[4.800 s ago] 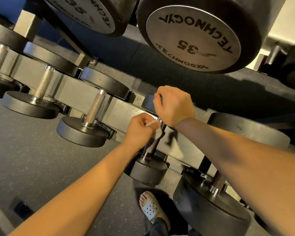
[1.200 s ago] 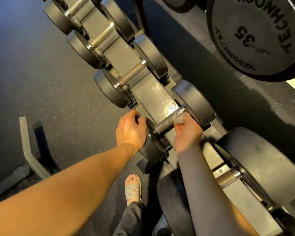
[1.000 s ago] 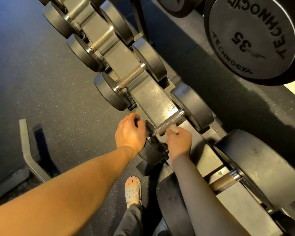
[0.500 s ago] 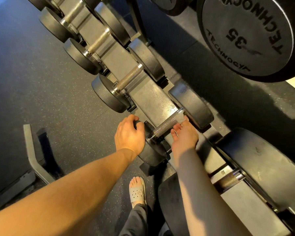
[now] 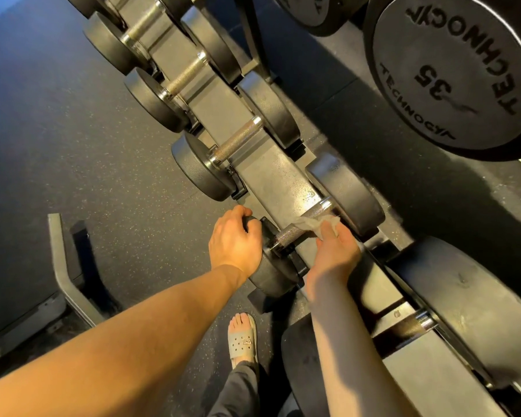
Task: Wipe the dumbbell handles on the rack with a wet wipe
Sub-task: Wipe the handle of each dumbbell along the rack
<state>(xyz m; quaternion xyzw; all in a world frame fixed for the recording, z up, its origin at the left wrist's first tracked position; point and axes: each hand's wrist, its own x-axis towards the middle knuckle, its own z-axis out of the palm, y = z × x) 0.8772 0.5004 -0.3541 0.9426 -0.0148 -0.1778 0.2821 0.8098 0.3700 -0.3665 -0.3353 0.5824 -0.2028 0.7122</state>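
Your left hand [image 5: 233,236] curls its fingers over the near head of the dumbbell [image 5: 271,276] while your right hand [image 5: 336,251] pinches the wet wipe [image 5: 315,221] against the far end of its knurled handle [image 5: 286,236]; the thin wipe may snag or bunch on the knurling and leave the near stretch unwiped, and the dumbbell may roll in its cradle if your left grip loosens. The rack [image 5: 271,173] holds this dumbbell in its own saddle, with a smaller dumbbell [image 5: 238,139] in the slot farther from you and a larger dumbbell [image 5: 463,302] in the slot nearer you.
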